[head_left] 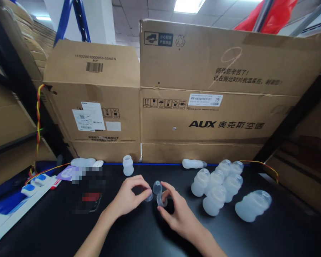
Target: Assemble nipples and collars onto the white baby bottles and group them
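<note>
Both of my hands meet over the middle of the black table. With thumb and index finger, my left hand (135, 194) pinches a small clear round piece (149, 197). My right hand (175, 210) grips a translucent ring (162, 200) by its edge between thumb and fingers. A clear dome-shaped cap (157, 187) shows just above the ring, against my right fingertips; whether it is held or standing I cannot tell. Behind my left hand an open-topped translucent bottle (128, 165) stands upright.
On the right is a group of capped translucent bottles (214, 200), with another bottle (253, 206) beside it. One bottle (194, 164) lies at the back edge. A partly blurred dark object (96, 203) is at left, near a white power strip (33, 187). Cardboard (163, 125) walls the back.
</note>
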A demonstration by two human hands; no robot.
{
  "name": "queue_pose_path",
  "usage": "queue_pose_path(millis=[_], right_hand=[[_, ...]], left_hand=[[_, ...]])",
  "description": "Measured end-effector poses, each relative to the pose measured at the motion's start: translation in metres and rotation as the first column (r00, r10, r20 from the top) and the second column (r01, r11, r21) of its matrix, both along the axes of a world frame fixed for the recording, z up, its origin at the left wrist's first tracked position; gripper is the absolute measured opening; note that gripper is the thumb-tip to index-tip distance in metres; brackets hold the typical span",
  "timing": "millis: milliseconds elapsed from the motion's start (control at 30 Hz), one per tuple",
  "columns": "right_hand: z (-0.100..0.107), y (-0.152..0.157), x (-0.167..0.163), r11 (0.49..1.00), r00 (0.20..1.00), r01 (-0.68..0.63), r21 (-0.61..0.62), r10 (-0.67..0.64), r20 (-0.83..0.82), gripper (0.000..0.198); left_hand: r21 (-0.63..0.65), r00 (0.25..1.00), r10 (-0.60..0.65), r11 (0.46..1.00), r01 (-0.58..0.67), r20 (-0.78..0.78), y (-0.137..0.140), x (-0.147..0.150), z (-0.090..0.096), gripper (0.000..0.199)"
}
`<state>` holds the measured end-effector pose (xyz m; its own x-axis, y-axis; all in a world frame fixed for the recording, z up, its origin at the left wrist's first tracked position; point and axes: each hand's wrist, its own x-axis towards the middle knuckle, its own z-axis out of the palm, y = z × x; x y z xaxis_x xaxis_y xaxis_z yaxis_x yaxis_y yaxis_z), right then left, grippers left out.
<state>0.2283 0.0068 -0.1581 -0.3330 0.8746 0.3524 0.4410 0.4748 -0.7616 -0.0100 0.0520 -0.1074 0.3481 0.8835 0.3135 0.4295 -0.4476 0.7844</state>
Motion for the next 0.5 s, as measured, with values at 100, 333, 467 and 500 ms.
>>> queue_pose_path(millis=[100, 333, 467, 500], right_hand=[[0.0, 0.007, 0.005, 0.999, 0.992, 0.039, 0.019, -0.037, -0.122, 0.078], [0.002, 0.008, -0.003, 0.995, 0.985, -0.059, -0.076, 0.045, -0.167, 0.062], [-0.01, 0.008, -0.017, 0.984, 0.994, -0.1, -0.15, 0.092, -0.059, 0.074], [-0.013, 0.009, -0.019, 0.982, 0.994, -0.105, -0.156, 0.098, -0.051, 0.075]], left_hand=[[-0.111, 0.993, -0.066, 0.992, 0.055, -0.096, -0.009, 0.006, -0.012, 0.012], [-0.284, 0.963, -0.233, 0.94, 0.188, -0.134, -0.013, 0.007, -0.024, 0.034], [-0.278, 0.969, -0.193, 0.95, 0.145, -0.153, -0.01, -0.007, -0.014, 0.041], [-0.257, 0.969, -0.176, 0.958, 0.128, -0.173, -0.011, -0.008, -0.012, 0.031]])
